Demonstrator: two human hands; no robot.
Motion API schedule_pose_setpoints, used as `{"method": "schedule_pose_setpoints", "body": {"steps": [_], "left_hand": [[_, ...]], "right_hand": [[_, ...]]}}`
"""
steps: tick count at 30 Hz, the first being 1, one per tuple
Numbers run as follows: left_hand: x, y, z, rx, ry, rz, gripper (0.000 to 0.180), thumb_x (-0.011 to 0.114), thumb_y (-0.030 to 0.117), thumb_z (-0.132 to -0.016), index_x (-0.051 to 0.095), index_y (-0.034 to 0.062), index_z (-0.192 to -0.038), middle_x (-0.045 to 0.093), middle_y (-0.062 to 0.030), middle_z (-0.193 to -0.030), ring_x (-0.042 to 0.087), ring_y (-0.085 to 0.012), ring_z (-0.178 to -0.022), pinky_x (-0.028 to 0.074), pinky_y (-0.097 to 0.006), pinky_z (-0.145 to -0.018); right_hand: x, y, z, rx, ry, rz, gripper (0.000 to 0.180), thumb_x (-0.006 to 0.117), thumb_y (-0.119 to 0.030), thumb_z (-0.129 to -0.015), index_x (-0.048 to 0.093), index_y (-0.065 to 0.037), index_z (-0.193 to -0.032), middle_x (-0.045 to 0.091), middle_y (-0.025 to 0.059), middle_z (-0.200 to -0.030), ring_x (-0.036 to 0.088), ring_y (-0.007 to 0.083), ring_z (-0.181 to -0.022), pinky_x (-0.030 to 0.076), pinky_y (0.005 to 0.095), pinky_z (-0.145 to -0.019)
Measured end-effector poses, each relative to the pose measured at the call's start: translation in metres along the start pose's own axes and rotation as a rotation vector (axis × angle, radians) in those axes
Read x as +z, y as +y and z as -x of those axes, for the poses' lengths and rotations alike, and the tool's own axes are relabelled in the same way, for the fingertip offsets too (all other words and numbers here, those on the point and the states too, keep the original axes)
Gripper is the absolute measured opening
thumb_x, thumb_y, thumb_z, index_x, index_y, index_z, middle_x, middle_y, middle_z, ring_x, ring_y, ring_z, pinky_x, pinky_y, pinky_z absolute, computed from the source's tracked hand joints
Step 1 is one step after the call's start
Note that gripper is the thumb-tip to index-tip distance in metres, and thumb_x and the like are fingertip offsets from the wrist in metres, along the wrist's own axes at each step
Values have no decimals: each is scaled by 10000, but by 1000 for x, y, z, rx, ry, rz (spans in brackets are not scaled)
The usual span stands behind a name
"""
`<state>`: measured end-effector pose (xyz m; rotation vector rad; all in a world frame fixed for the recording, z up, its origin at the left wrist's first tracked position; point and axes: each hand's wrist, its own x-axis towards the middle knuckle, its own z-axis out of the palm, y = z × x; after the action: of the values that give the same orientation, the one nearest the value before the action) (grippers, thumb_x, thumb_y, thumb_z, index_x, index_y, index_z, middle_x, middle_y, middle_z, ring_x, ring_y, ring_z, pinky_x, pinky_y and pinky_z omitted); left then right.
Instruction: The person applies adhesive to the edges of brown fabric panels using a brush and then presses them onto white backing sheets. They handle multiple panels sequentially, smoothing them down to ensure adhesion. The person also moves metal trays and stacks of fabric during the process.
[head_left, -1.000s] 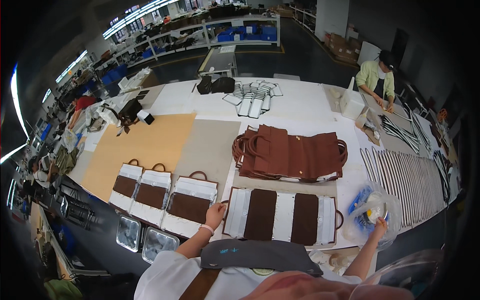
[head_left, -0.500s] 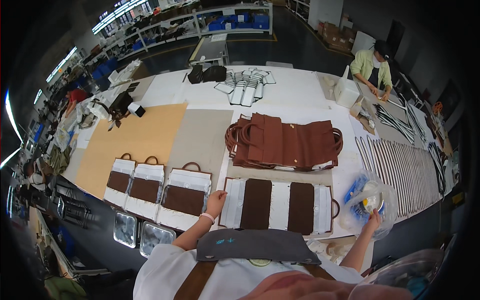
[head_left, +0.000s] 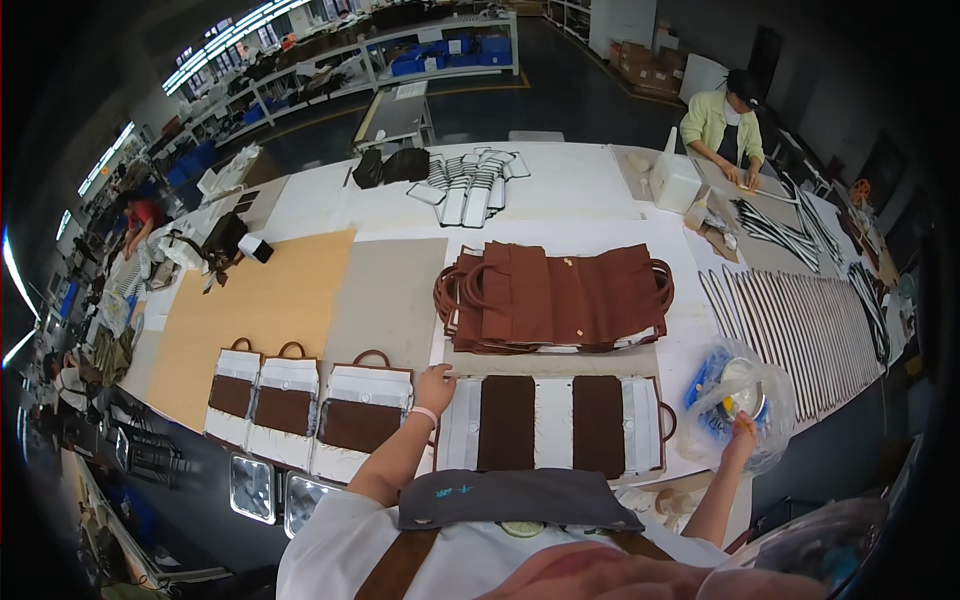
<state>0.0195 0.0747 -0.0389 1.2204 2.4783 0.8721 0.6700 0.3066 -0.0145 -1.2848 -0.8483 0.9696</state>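
An unfinished brown bag panel [head_left: 553, 425] lies flat in front of me, with a white lining, two dark brown patches and a handle at its right end. At its upper left corner is my left hand [head_left: 434, 388], fingers bent together on the edge. My right hand [head_left: 741, 436] is closed at a clear plastic bag [head_left: 772, 385] that surrounds a round container [head_left: 745, 392] with something yellow beside it. What those fingers hold is too small to make out. Beyond the panel rests a stack of reddish-brown handled bag pieces [head_left: 560, 300].
Several lined bag panels [head_left: 365, 400] lie to the left. Rows of thin strips [head_left: 800, 335] cover the table's right side. White dark-edged pieces [head_left: 470, 185] are piled at the far side, near a white box [head_left: 675, 182]. A co-worker [head_left: 725, 125] works at the far right.
My left hand has come to the panel's upper left corner from slightly lower on its left edge. My right hand stays at the plastic bag. The whole view has shifted a little.
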Motion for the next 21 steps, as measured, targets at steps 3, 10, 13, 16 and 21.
{"method": "schedule_pose_setpoints", "body": {"steps": [3,10,13,16,21], "left_hand": [[-4,3,-13,65,-7,-141,290,649,164,-724,626,76,-999,605,-172,-985,561,-350,-931,453,-429,-828],[12,-16,-30,127,-100,-225,252,609,219,-761,631,97,-980,594,-151,-992,549,-341,-938,454,-431,-834],[20,-29,-42,165,-216,-236,219,603,226,-763,636,86,-929,604,-154,-948,567,-334,-912,464,-424,-810],[33,-20,-54,145,-325,-96,196,615,249,-762,635,74,-849,621,-163,-859,592,-330,-850,476,-417,-777],[23,-22,-53,135,-391,-88,237,657,292,-747,621,61,-788,634,-154,-792,609,-322,-785,481,-403,-732]], "right_hand": [[15,-26,-12,-90,176,54,165,517,-71,-830,653,-60,-922,630,0,-936,483,41,-699,376,181,-614],[10,-12,-4,-64,154,167,179,530,-148,-854,645,-50,-951,612,-21,-828,465,35,-633,350,182,-552],[15,-14,-17,-125,191,195,141,545,-127,-832,644,-44,-886,572,-33,-754,435,43,-610,337,212,-544],[-26,1,-34,-94,166,380,130,553,-125,-821,634,-34,-867,531,-26,-731,421,59,-611,330,223,-543],[0,8,-4,-120,135,396,115,553,-94,-810,620,-11,-854,523,1,-783,435,77,-655,350,235,-574]]}}
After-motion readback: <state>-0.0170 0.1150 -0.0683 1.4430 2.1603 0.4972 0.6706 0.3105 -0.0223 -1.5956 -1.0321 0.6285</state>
